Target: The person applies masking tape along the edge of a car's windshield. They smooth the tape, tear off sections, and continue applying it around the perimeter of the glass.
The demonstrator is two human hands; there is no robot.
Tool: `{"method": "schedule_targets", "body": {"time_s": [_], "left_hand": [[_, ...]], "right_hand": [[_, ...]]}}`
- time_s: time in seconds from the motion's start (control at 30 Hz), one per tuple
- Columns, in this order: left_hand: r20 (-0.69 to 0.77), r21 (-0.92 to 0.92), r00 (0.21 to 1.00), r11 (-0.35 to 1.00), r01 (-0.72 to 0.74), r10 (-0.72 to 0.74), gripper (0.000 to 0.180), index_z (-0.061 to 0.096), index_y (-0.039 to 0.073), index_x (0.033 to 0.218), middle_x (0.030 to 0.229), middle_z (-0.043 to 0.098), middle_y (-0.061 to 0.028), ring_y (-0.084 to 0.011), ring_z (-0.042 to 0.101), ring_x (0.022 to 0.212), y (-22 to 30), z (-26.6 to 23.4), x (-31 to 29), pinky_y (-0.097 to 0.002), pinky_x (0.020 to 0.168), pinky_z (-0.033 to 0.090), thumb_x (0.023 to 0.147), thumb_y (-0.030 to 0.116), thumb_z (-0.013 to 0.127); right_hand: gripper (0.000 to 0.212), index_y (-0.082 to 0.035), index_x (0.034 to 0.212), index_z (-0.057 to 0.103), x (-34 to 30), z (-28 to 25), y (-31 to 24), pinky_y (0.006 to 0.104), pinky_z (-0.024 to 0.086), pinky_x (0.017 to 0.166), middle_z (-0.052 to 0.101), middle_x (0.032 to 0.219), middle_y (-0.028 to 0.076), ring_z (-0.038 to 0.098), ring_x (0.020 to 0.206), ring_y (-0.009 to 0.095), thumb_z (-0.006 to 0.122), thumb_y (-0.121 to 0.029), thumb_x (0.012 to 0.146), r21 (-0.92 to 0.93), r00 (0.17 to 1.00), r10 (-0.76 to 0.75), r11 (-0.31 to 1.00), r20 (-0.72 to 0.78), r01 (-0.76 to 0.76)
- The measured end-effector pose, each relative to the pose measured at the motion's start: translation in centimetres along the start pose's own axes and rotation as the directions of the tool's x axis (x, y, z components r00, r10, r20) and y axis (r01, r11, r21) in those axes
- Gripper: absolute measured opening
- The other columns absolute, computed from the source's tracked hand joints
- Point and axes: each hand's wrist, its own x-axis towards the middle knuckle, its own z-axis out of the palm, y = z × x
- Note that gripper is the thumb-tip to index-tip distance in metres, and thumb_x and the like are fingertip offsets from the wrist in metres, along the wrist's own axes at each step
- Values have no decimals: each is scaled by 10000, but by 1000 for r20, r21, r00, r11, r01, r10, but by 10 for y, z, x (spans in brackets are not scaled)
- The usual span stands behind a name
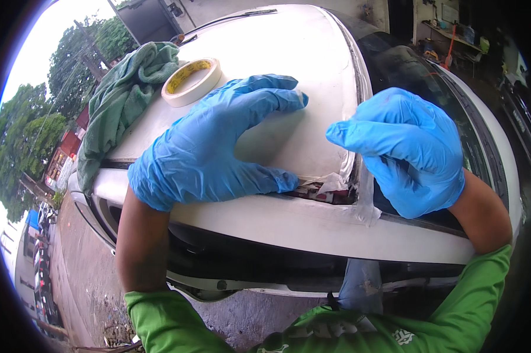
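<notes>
Both hands wear blue gloves above the white car roof [265,47]. My left hand [206,141] is open over the roof, its thumb and fingers spread apart. Its thumb lies by the roof's side edge, close to a gap [324,191] with torn, peeling material. To the right, my right hand [412,147] is closed over the windshield corner, fingers curled and thumb pressed in; what it pinches, if anything, does not show. Pale masking tape [366,197] runs along the roof's front edge between the hands. A roll of masking tape [216,75] rests beyond my left hand.
A green towel [115,112] drapes over the roof at the left. The dark windshield [395,65] lies to the right. Below the roof edge is the car's dark side opening [247,253]. A cluttered shelf [453,35] stands far right; parked vehicles [42,276] line the left.
</notes>
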Motion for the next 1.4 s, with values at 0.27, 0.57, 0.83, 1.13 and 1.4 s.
{"method": "schedule_targets", "body": {"time_s": [0.27,0.57,0.83,1.13,1.4], "left_hand": [[-198,-256,972,964,76,-130,515,663,39,1290,1356,647,-135,-247,593,1287,-5,-2,5,-398,1125,437,879,305,826],[-387,-380,866,911,162,-316,312,687,48,1248,1319,675,-106,-195,607,1251,4,-3,14,-366,1096,456,985,211,723],[114,22,932,939,344,-344,537,703,89,1260,1351,655,-146,-310,625,1248,26,-3,17,-408,1099,471,785,243,897],[47,-181,998,983,-32,41,443,740,100,1141,1298,653,-120,-308,613,1203,22,8,19,-424,1043,479,728,140,895],[68,-471,995,881,-38,79,203,750,33,1052,1143,705,-121,-288,667,1065,18,6,16,-377,957,529,855,-10,745]], "right_hand": [[298,-28,1251,662,-2,-6,5,304,520,858,696,1227,138,626,946,186,641,-83,959,-46,1000,17,999,21,-16],[356,-27,1372,578,-11,1,18,307,508,970,598,1407,138,615,1037,181,597,-116,1027,84,994,80,994,-68,-75],[274,-57,1096,757,-8,1,1,352,547,779,705,974,77,677,865,237,778,-47,823,116,982,142,981,122,-156],[148,-73,857,718,14,-4,-25,400,488,735,623,895,76,624,823,276,826,-93,757,68,906,315,935,284,-347],[139,-107,883,675,7,3,-13,392,444,807,592,939,65,595,861,265,782,-62,806,258,899,290,888,328,-381]]}}
